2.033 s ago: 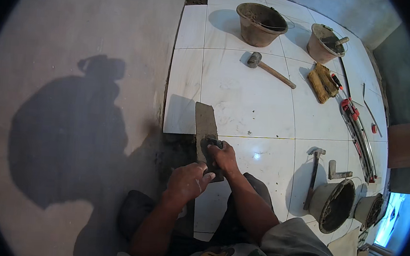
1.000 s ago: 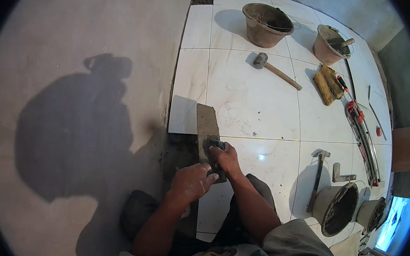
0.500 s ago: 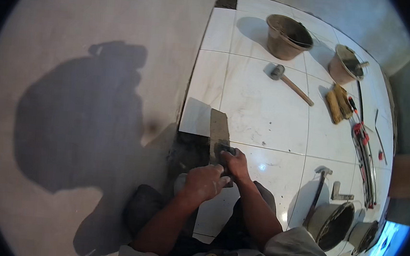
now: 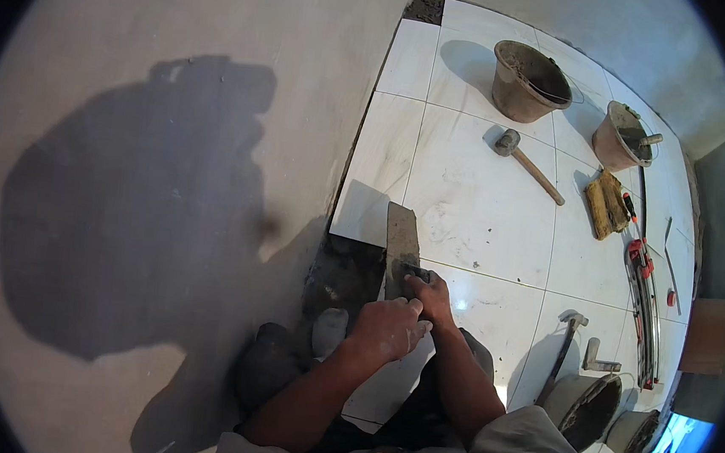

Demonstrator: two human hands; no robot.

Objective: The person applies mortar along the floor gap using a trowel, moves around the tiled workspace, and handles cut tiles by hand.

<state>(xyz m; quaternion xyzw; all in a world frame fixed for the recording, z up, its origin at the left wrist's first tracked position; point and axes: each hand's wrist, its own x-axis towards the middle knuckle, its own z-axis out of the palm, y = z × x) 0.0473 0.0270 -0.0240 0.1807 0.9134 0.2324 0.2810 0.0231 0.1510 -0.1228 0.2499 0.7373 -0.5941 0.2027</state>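
My right hand [image 4: 432, 292] is closed on the dark handle of a long, flat, mortar-coated trowel [image 4: 403, 230]. My left hand [image 4: 384, 326] is closed over the trowel's near end, just below and left of my right hand; its fingertips are partly hidden. The trowel lies over the edge of the white tiles [image 4: 476, 193], beside a dark untiled gap [image 4: 346, 268] along the left wall [image 4: 140, 22]. My forearms come up from the lower edge, with my legs bent beneath them.
Two mortar buckets [image 4: 528, 90] stand at the back, two more [image 4: 578, 405] at right. A rubber mallet [image 4: 537, 172], yellowish gloves [image 4: 604, 207], a red-and-silver tile cutter [image 4: 645, 308], a hammer [image 4: 564, 349] and an angled trowel [image 4: 599, 360] lie on the tiles.
The view has turned, so the floor and tools sit further right and lower in the picture. Both hands remain on the trowel, which keeps about the same place against the tiles.
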